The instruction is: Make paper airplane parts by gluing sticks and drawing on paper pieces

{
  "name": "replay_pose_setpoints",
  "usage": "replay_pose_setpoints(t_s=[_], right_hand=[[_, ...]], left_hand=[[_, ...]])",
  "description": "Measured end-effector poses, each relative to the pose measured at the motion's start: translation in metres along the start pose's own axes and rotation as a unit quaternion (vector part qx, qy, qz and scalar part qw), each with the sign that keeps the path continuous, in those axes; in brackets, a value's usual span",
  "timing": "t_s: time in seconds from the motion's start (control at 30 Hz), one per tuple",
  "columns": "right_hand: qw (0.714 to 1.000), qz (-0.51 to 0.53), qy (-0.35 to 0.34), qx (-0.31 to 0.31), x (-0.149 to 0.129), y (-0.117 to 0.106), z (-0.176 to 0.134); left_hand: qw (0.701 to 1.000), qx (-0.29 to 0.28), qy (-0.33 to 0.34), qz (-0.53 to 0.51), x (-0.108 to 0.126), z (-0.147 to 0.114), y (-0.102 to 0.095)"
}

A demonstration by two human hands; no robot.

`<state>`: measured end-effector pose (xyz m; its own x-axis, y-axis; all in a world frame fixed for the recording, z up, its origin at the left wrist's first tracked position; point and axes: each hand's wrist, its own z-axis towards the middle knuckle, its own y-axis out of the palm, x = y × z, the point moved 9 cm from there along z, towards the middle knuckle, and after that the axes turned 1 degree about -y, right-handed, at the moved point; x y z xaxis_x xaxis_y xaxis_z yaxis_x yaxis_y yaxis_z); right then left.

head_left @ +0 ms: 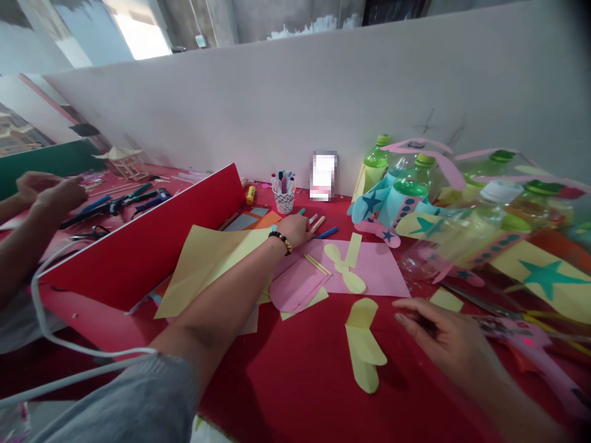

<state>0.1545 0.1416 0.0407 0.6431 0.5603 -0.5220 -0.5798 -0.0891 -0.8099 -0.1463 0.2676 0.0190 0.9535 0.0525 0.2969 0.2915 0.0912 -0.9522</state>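
Note:
My left hand [294, 229], with a beaded bracelet at the wrist, reaches over the paper sheets to several markers [327, 233]. Its fingers curl down close together, hiding whatever is in them. My right hand [446, 332] is open above the red table, thumb and forefinger apart, holding nothing. Left of it stands a folded yellow paper piece with rounded ends [362, 347]. Farther back, a yellow paper cutout [342, 267] and a yellow strip [353, 250] lie on a pink sheet [383, 271]. Thin sticks [317, 264] rest on pink rounded cutouts [295, 286].
Decorated plastic bottles [415, 178] crowd the right, near a pink glue gun [519, 335] and scissors [480, 299]. A pen cup [283, 200] and a blurred-out phone [323, 176] stand by the wall. Beyond the red divider [152, 246] are another person's hands [53, 194]. A white cable [41, 307] hangs left.

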Motion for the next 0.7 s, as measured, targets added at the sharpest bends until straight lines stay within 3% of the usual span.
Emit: replay_pose_setpoints(t_s=[0.2, 0.33, 0.4, 0.6, 0.63, 0.7], right_hand=[[1.0, 0.004, 0.004, -0.002, -0.002, 0.0, 0.0], [1.0, 0.015, 0.008, 0.014, -0.003, -0.003, 0.0], [0.999, 0.022, 0.012, 0.02, -0.003, -0.004, 0.001], [0.991, 0.111, 0.081, 0.011, 0.008, -0.001, -0.001], [0.984, 0.147, 0.097, 0.009, 0.011, 0.0, -0.002], [0.964, 0.238, 0.116, 0.003, 0.012, 0.003, -0.004]], left_hand=[[0.999, 0.019, -0.009, -0.033, 0.0, -0.001, -0.002], [0.993, 0.036, -0.021, -0.107, -0.005, 0.003, -0.012], [0.987, 0.016, -0.006, -0.16, 0.001, 0.002, -0.014], [0.932, -0.137, 0.121, -0.314, 0.065, -0.029, -0.018], [0.914, -0.174, 0.147, -0.337, 0.08, -0.039, -0.019], [0.83, -0.277, 0.211, -0.435, 0.116, -0.066, -0.021]])
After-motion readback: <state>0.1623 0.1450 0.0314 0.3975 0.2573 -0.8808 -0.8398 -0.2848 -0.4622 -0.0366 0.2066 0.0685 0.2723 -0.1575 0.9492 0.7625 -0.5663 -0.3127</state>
